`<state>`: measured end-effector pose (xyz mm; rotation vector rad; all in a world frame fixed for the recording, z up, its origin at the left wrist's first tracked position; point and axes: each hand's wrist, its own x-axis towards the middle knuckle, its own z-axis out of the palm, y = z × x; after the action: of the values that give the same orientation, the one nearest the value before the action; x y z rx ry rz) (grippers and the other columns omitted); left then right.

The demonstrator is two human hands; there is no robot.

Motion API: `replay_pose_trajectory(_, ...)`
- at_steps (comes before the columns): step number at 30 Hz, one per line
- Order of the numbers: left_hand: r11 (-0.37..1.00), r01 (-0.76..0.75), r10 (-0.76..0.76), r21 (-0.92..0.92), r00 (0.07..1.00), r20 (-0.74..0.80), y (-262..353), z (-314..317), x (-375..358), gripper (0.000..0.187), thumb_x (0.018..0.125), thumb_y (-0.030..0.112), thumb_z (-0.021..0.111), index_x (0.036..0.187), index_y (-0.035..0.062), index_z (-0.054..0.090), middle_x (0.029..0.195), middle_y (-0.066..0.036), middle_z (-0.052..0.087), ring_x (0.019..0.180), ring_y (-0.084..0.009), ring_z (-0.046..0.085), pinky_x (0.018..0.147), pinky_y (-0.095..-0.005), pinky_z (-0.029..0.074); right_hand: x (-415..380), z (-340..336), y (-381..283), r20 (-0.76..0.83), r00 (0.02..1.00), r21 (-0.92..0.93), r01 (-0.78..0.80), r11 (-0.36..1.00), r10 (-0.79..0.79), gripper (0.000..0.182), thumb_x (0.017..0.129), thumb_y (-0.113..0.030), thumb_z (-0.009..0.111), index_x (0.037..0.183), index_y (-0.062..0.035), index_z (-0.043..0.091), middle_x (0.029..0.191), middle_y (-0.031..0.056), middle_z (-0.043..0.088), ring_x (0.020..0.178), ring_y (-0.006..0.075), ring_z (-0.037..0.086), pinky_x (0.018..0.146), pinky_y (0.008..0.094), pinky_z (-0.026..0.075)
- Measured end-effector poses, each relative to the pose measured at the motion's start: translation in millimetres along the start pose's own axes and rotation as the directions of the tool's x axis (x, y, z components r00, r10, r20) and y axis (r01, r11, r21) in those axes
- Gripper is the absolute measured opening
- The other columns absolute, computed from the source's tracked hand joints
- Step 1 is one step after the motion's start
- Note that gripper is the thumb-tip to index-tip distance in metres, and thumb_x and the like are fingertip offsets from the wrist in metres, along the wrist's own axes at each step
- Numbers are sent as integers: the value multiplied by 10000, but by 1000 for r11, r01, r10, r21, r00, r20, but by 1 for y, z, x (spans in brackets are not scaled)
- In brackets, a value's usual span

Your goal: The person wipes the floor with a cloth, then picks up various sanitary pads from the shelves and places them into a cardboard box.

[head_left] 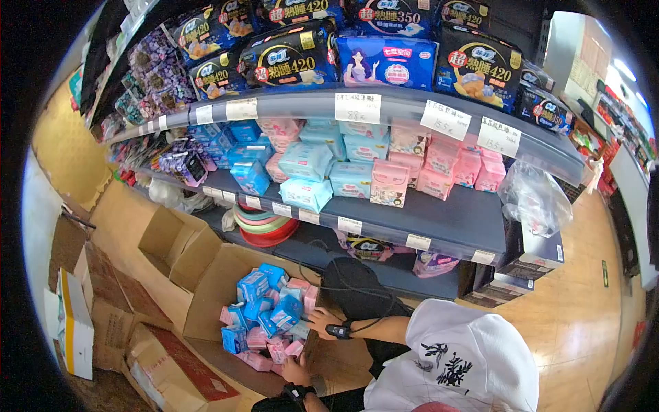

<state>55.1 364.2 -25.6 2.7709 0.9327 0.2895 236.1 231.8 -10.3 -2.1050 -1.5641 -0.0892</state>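
Below the shelf, an open cardboard box (204,305) holds a heap of blue packs (259,307) and pink packs (257,361), which look like sanitary pads. My right hand (321,321), a black watch on its wrist, reaches over the box's near side, its fingers stretched out beside the packs. Lower down, my left hand (295,372), with a dark band on the wrist, is closed at a pink pack (294,348) by the box's edge. The fingertips of both hands are partly hidden.
A shelf (473,216) carries light blue packs (306,161) and pink packs (439,168); dark packs (477,65) fill the tier above. More cardboard boxes (165,240) stand left. Plastic basins (264,230) sit under the shelf. A plastic bag (535,199) hangs at its right end.
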Motion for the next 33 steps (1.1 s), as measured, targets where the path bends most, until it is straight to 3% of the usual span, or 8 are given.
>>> replay_pose_trajectory(14,998,31,-31,46,999,-5,4,-3,2,357,723,419,591,763,64,585,729,-104,562,685,-301,543,582,-402,434,0,0,0,-7,1000,-15,1,1000,-1,483,581,-134,615,1039,-44,493,1070,151,464,1087,293,392,965,437,239)
replay_pose_trajectory(26,1000,-6,8,18,998,-60,-3,6,2,364,731,421,582,757,58,573,714,-113,558,665,-308,540,563,-409,422,1,-4,0,35,999,7,-33,999,33,680,615,-164,607,1232,-22,358,1110,147,437,1116,285,369,985,435,214)
replay_pose_trajectory(29,996,24,-20,84,999,-46,-2,7,3,385,734,445,567,752,61,568,700,-115,554,637,-306,539,542,-409,415,2,-18,-9,120,992,102,-42,994,30,694,652,-190,603,1263,-37,313,1178,152,393,1139,298,349,986,437,205)
replay_pose_trajectory(31,998,13,-9,59,998,-69,-13,17,1,395,734,456,562,754,62,566,693,-117,551,626,-305,538,534,-410,411,1,-25,-24,80,991,310,-131,942,111,693,688,-234,600,1275,-44,285,1239,158,339,1170,306,318,980,448,208)
replay_pose_trajectory(32,1000,7,-4,27,996,-84,-14,21,2,405,733,467,557,755,63,564,685,-118,548,615,-305,537,525,-410,408,1,-48,-35,101,991,408,-125,904,92,649,732,-253,591,1266,-42,289,1261,163,313,1178,310,315,972,428,243)
replay_pose_trajectory(33,1000,-6,8,28,996,-89,-10,17,3,405,733,467,557,755,63,564,685,-118,548,615,-305,537,525,-410,408,3,-83,-49,21,999,533,-35,845,28,623,730,-233,596,1248,-38,310,1224,168,333,1141,320,342,952,413,278)
